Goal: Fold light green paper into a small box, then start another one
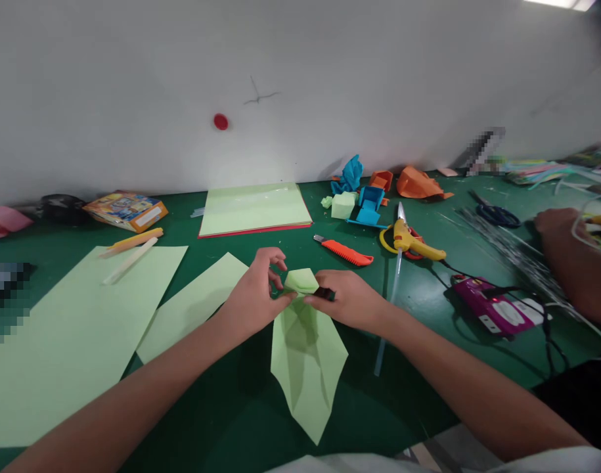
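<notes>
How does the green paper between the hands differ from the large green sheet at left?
The folded paper is creased and bent; the large sheet lies flat. The folded paper is smaller than the large sheet. The left hand and right hand touch the folded paper, not the large sheet. Both are pale green.

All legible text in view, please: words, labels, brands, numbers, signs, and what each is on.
None readable.
Orange-and-blue box: printed, too small and blurred to read.
Magenta device: pale label areas, any lettering unreadable.
Wall: dark line marks, no clear character.
</notes>
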Demonstrator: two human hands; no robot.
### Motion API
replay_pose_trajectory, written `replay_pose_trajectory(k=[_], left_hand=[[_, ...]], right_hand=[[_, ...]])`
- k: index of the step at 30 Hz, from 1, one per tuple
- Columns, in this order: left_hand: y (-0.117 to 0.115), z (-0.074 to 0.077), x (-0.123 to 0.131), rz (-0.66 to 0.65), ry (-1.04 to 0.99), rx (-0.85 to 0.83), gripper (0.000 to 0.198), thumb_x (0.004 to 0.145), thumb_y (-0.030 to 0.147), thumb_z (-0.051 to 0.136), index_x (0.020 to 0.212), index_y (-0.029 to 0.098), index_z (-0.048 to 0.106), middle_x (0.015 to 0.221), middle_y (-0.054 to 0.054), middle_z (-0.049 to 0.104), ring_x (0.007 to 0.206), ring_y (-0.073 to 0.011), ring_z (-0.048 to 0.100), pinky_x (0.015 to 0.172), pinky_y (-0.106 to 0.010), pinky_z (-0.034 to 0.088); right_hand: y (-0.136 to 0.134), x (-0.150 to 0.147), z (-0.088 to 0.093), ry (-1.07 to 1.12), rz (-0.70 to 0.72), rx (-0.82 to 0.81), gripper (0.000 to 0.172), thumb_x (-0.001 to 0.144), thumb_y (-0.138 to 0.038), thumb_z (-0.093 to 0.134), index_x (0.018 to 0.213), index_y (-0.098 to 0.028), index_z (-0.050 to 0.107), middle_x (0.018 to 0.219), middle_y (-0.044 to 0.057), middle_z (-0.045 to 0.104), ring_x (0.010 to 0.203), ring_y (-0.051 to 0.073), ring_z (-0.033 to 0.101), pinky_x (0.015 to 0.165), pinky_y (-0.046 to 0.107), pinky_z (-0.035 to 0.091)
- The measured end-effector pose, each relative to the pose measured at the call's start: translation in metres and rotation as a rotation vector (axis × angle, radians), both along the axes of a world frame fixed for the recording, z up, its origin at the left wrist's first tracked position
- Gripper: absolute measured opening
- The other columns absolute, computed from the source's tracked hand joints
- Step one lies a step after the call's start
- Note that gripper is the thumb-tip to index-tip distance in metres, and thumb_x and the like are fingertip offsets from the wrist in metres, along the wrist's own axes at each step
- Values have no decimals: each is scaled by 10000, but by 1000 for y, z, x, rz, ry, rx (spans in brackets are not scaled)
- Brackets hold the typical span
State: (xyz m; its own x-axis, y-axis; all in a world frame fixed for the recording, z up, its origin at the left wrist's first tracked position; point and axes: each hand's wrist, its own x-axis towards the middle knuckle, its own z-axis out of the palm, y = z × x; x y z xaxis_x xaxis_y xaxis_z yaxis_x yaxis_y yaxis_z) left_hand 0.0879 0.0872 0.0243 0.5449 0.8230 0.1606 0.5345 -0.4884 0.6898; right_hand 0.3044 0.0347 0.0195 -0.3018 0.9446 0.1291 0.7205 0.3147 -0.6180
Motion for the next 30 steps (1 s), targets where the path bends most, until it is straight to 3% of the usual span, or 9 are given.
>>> replay_pose_trajectory(k=[3,6,10,14,19,23,30], left_hand=[[1,0,1,-69,57,-37,221,802,255,683,1016,232,635,949,2,667,738,-157,609,617,-263,449],[0,3,2,-99,96,-35,14,806,233,640,804,222,631,818,11,643,731,-172,599,615,-274,409],[-4,6,4,-102,105,-7,38,813,208,609,779,221,603,827,9,632,754,-173,593,642,-275,410],[-9,4,6,-81,128,21,92,846,215,609,761,220,576,829,7,618,738,-165,582,626,-269,393],[-10,4,7,-36,199,31,57,879,253,624,827,232,626,843,3,653,748,-184,606,600,-269,367],[-7,7,6,-22,257,30,138,861,268,655,741,221,606,746,-2,642,697,-197,607,571,-277,332],[-6,10,5,-15,263,43,133,870,269,628,748,218,625,752,-5,647,701,-190,608,591,-280,349]], right_hand=[[1,0,-3,34,25,31,168,910,-254,707,776,-201,621,793,10,635,717,158,583,637,277,381],[0,0,-3,98,31,25,68,888,-200,711,841,-200,662,833,13,661,752,158,601,673,271,414],[-1,-3,2,111,22,-6,79,862,-177,707,936,-204,698,936,23,707,841,172,628,732,273,439],[-2,-6,6,-41,-35,-120,109,855,-156,666,932,-215,716,820,-12,701,728,151,599,621,256,364],[-2,-9,3,-126,-114,-92,113,884,-203,650,774,-195,676,736,13,655,735,178,562,626,279,300],[-4,-11,4,-153,-131,-90,116,870,-269,694,779,-202,670,752,15,657,756,185,567,626,275,297],[-7,-12,13,-195,-135,-92,147,904,-358,695,858,-220,715,805,13,691,805,189,612,638,270,323]])
